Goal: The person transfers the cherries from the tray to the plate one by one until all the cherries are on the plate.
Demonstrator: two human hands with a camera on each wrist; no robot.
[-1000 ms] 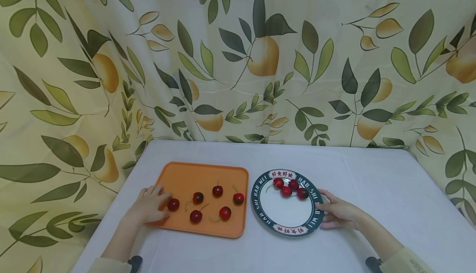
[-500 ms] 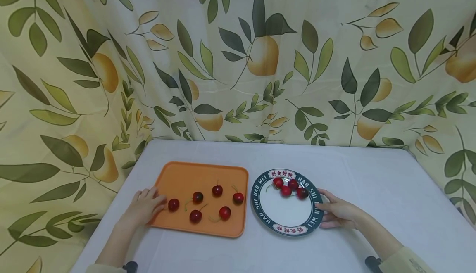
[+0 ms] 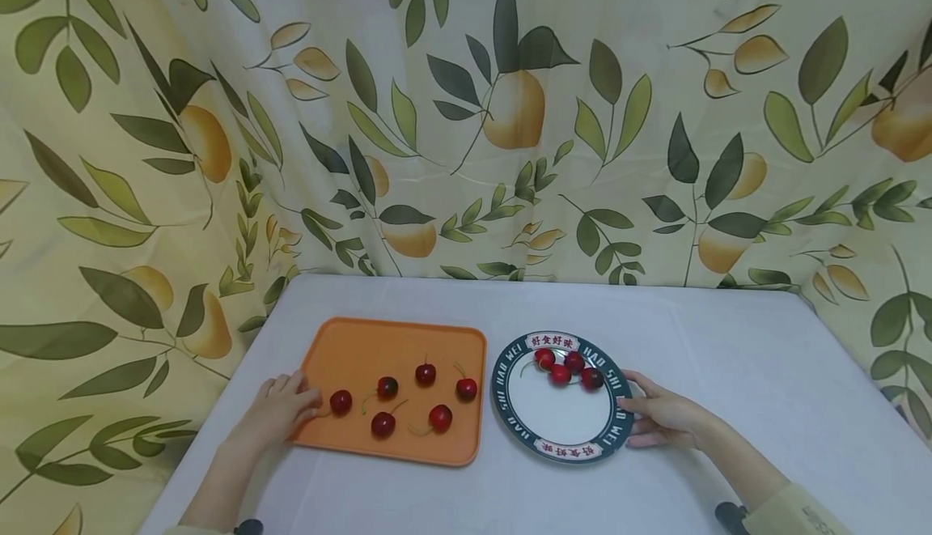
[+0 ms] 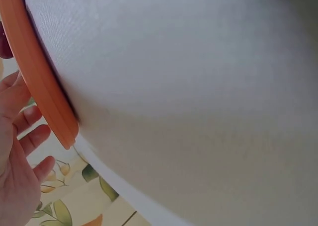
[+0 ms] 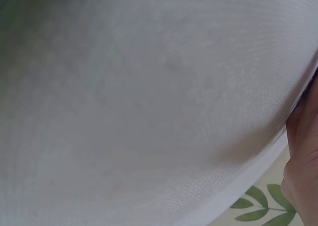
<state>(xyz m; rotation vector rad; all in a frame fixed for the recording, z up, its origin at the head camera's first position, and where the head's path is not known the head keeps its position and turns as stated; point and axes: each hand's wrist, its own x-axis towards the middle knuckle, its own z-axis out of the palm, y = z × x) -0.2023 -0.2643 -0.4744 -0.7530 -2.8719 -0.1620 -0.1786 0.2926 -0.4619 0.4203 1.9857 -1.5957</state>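
An orange tray [image 3: 379,345] on the white table holds several red cherries with stems. My left hand [image 3: 280,409] rests at the tray's left edge with relaxed fingers, just left of the nearest cherry [image 3: 340,401], and holds nothing. In the left wrist view the left hand [image 4: 17,151] lies beside the tray's rim [image 4: 39,82], fingers straight. Right of the tray stands a white plate with a dark lettered rim [image 3: 502,385]; several cherries [image 3: 561,373] lie at its far side. My right hand [image 3: 658,418] touches the plate's right rim with thumb and fingertips.
The white table [image 3: 728,357] reaches back to a leaf-and-fruit patterned curtain [image 3: 510,114], which also hangs along the left side. The right wrist view shows only tablecloth [image 5: 149,87] and a bit of the right hand [image 5: 303,151].
My left hand has drawn back to the left, away from the nearest cherry to the tray's edge. The cherry stays on the tray. The right hand has not moved.
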